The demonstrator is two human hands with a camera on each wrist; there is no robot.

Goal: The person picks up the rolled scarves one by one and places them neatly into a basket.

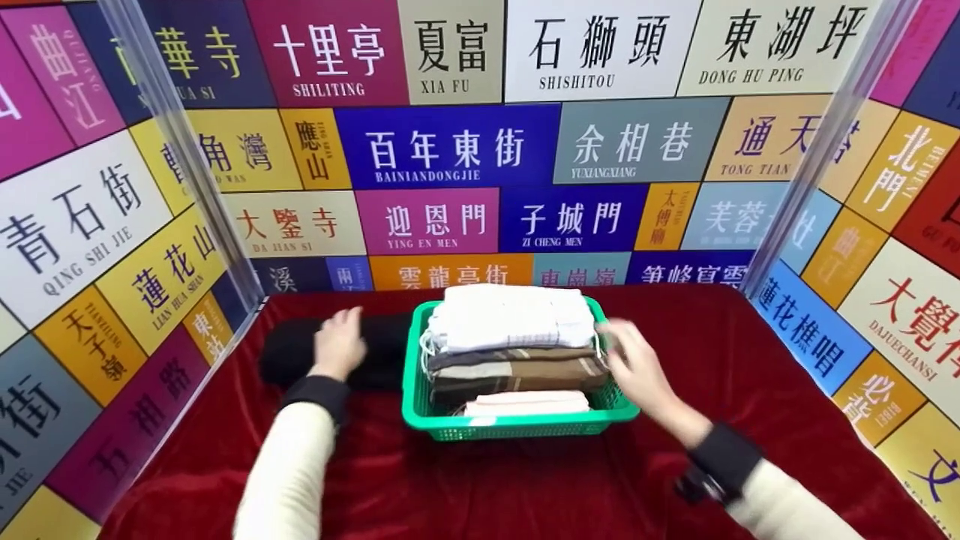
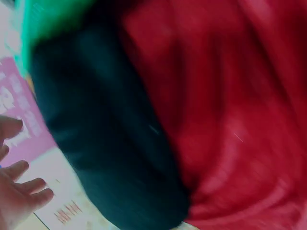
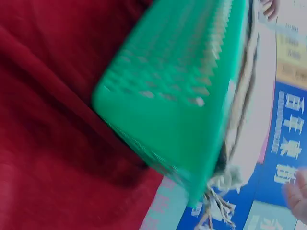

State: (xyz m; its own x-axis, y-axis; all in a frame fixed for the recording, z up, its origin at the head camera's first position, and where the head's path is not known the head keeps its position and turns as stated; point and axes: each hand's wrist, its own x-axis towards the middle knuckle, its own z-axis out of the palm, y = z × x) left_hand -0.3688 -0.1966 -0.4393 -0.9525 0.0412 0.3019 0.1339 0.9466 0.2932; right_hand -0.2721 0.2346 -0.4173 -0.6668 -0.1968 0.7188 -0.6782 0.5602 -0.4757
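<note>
A green plastic basket (image 1: 525,429) stands on the red cloth. In it lie folded fabrics: white cloth (image 1: 514,319) with stringy fringes on top, brown and grey plaid cloth (image 1: 551,369) beneath, and pale pink cloth (image 1: 529,403) in front. Left of the basket lies a black rolled-up bundle (image 1: 289,352), dark also in the left wrist view (image 2: 105,129). My left hand (image 1: 339,345) is over this bundle, its fingers spread and holding nothing. My right hand (image 1: 637,367), with relaxed fingers, is beside the basket's right rim, close to the white cloth's fringe.
Red velvety cloth (image 1: 465,487) covers the table and shows soft wrinkles. Panels with colourful place-name signs (image 1: 450,146) rise behind it and on both sides, with metal-coloured corner posts (image 1: 199,161) between them.
</note>
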